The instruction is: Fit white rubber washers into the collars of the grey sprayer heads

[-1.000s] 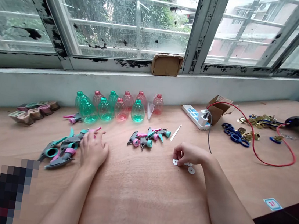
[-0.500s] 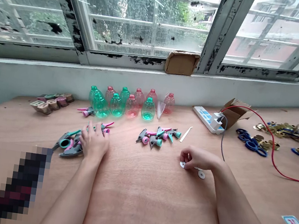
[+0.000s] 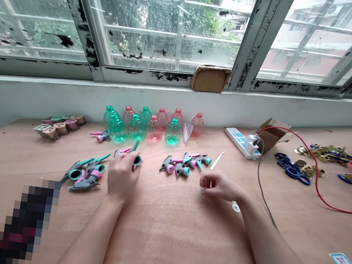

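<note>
My left hand (image 3: 122, 177) is closed around a grey spray trigger head with a teal collar (image 3: 135, 158), lifted just right of a pile of grey, teal and pink trigger heads (image 3: 85, 174). My right hand (image 3: 217, 186) pinches something small at its fingertips, likely a white washer, though I cannot make it out. One white washer (image 3: 236, 208) lies on the wood beside that wrist. A second pile of trigger heads (image 3: 184, 164) sits between my hands, further back. Green and pink small bottles (image 3: 150, 126) stand in a cluster near the wall.
A wooden table (image 3: 164, 235) runs under a window sill. Small pink and green caps (image 3: 59, 126) lie at far left. A white power strip (image 3: 242, 142), a cardboard box (image 3: 272, 134), a red cable (image 3: 321, 192), blue rings and brass parts (image 3: 301, 169) fill the right. A white strip (image 3: 218, 159) lies near the middle.
My left hand lifted one trigger head out of the left pile and carried it right. My right hand rose off the washers and shifted left, leaving one washer on the table.
</note>
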The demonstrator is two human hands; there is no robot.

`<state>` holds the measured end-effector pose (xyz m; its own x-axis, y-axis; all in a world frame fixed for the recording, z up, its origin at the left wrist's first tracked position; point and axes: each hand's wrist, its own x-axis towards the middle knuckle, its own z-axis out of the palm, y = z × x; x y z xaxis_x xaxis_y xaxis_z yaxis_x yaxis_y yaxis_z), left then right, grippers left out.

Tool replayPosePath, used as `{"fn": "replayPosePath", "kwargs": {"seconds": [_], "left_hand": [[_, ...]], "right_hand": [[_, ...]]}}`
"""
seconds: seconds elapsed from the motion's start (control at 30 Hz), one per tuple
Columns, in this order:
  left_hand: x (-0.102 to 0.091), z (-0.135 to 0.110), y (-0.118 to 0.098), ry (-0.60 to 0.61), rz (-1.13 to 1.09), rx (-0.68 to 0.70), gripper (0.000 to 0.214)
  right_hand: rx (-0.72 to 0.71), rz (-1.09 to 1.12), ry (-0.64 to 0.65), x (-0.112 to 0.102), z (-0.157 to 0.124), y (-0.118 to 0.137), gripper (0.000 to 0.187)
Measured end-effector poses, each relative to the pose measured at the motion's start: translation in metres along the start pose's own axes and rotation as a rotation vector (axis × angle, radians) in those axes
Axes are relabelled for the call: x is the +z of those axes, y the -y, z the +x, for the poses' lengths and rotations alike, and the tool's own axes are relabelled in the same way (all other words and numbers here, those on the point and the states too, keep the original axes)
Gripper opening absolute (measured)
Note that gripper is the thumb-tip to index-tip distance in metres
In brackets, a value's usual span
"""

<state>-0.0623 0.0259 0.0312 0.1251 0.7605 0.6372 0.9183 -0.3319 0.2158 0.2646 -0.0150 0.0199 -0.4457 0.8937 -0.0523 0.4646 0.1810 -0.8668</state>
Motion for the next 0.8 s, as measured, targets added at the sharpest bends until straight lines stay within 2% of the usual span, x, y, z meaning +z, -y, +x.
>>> {"fn": "replayPosePath", "kwargs": {"seconds": [0.07,0.1,0.13,0.23,0.3,0.37,0.5,0.63,0.8], "left_hand": [[0.003,-0.009,-0.024,0.144,-0.217,0.226,0.028],[0.006,-0.016,-0.036,0.235,-0.305,0.307,0.027],[0.009,-0.022,-0.047,0.307,-0.378,0.332,0.027],[0.018,-0.040,-0.069,0.489,-0.553,0.224,0.030],[0.021,-0.045,-0.074,0.617,-0.660,0.184,0.032],[0.021,-0.045,-0.075,0.693,-0.711,0.173,0.027],[0.019,-0.040,-0.075,0.724,-0.715,0.148,0.021],[0.019,-0.039,-0.081,0.732,-0.735,0.139,0.022],[0.021,-0.041,-0.086,0.722,-0.827,0.078,0.055]], "right_hand": [[-0.079,0.116,-0.096,0.009,0.006,0.002,0.023],[-0.104,0.173,-0.131,0.013,0.008,0.002,0.025],[-0.121,0.233,-0.154,0.017,0.010,0.002,0.026],[-0.147,0.398,-0.173,0.023,0.012,0.001,0.027],[-0.162,0.460,-0.158,0.026,0.011,0.002,0.027],[-0.192,0.479,-0.125,0.030,0.011,0.004,0.025],[-0.216,0.460,-0.044,0.039,0.013,0.011,0.025],[-0.239,0.332,-0.039,0.045,0.013,0.015,0.022],[-0.333,0.109,-0.143,0.048,0.011,0.021,0.014]]}}
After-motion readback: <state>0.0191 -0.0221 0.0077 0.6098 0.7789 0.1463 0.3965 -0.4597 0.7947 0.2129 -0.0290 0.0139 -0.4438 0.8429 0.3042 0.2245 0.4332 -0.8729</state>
